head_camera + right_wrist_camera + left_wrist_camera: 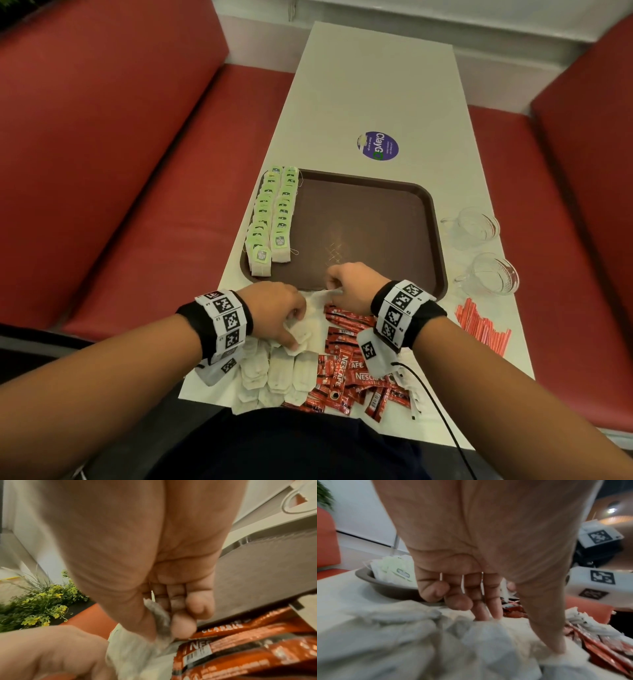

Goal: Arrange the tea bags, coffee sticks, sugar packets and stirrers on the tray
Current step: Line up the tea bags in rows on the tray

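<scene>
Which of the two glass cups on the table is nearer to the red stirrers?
The nearer glass cup, the one closer to the person. It stands just beyond the red stirrers, while the other cup stands farther up beside the tray.

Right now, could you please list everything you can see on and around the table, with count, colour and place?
tray: one, brown, middle of the table
tea bags on tray: two rows, green tags, along the tray's left edge
loose white packets: a pile, white, near table edge, left of the coffee sticks
coffee sticks: a heap, red, near edge under the right wrist
stirrers: a bundle, red-orange, right of the tray's near corner
glass cups: two, clear, right of the tray
sticker: one, purple, beyond the tray
table: one, white
benches: red, on both sides
left hand: fingers down on the white packets
right hand: pinches a white packet at the tray's near edge
</scene>
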`<state>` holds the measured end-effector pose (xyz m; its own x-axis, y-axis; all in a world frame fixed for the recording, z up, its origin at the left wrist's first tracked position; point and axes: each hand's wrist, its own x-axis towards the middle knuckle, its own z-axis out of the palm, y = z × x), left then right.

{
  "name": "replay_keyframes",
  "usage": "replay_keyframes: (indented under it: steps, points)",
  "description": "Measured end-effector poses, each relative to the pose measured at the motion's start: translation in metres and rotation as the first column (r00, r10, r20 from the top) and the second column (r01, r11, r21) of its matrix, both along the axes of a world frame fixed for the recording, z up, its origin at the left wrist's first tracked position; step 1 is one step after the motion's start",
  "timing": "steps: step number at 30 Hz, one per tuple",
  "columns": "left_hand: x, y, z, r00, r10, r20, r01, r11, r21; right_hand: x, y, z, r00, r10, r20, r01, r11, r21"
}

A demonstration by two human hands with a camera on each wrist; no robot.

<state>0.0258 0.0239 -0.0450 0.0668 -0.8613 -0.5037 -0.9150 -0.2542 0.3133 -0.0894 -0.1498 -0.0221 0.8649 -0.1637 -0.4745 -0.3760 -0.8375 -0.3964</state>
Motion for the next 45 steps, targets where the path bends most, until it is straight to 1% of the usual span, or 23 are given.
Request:
replay_keyframes:
  steps: [3,8,12,17,20,23,28,30,33,36,38,40,42,45]
  points:
    - [-0.006,-0.001,-0.003,0.997,-0.035,0.069,0.035,0.999,0.002,-0.003,0.001,0.003,1.0,-0.02,0.001,0.02,1.0,0.019]
    - [-0.009,-0.005,-0.001,0.988,-0.088,0.125,0.087,0.996,0.007,-0.004,0.002,0.002,0.996,-0.094,-0.01,0.094,0.993,0.07]
    - [-0.009,-0.009,0.001,0.988,-0.122,0.095,0.118,0.992,0.041,-0.003,0.002,-0.001,0.987,-0.16,-0.008,0.159,0.98,0.119]
    - [-0.009,-0.011,0.001,0.985,-0.157,0.069,0.152,0.986,0.067,-0.003,0.002,-0.003,0.983,-0.18,-0.037,0.183,0.974,0.135]
    - [-0.01,-0.01,0.001,0.989,-0.141,0.054,0.14,0.99,0.024,-0.004,0.001,-0.006,0.991,-0.137,0.013,0.135,0.986,0.098]
    - [-0.007,-0.009,0.002,0.992,-0.115,0.051,0.119,0.99,-0.075,-0.004,0.0,-0.007,0.994,-0.102,0.045,0.098,0.992,0.08]
    - [0.01,-0.011,0.009,0.999,0.006,-0.041,-0.015,0.974,-0.226,-0.001,0.0,-0.007,0.995,-0.09,0.043,0.083,0.987,0.135]
    - [0.017,-0.011,0.013,0.994,0.056,-0.092,-0.082,0.946,-0.314,0.001,0.0,-0.006,0.992,-0.101,0.074,0.086,0.979,0.183]
    - [0.025,-0.012,0.022,0.973,0.132,-0.19,-0.203,0.879,-0.431,0.007,0.001,-0.005,0.976,-0.143,0.167,0.098,0.963,0.25]
    - [0.03,-0.013,0.03,0.927,0.223,-0.301,-0.344,0.825,-0.449,0.015,0.004,-0.003,0.943,-0.183,0.277,0.1,0.953,0.287]
    - [0.033,-0.012,0.031,0.905,0.268,-0.331,-0.402,0.792,-0.459,0.02,0.007,-0.003,0.924,-0.217,0.315,0.11,0.939,0.325]
    - [0.037,-0.011,0.032,0.899,0.298,-0.322,-0.425,0.773,-0.471,0.025,0.007,-0.003,0.918,-0.238,0.316,0.122,0.931,0.345]
    - [0.042,-0.011,0.032,0.886,0.337,-0.319,-0.457,0.757,-0.468,0.029,0.007,-0.004,0.924,-0.237,0.3,0.134,0.936,0.326]
    - [0.055,-0.013,0.03,0.83,0.462,-0.314,-0.558,0.705,-0.439,0.031,0.006,-0.004,0.929,-0.251,0.271,0.173,0.944,0.281]
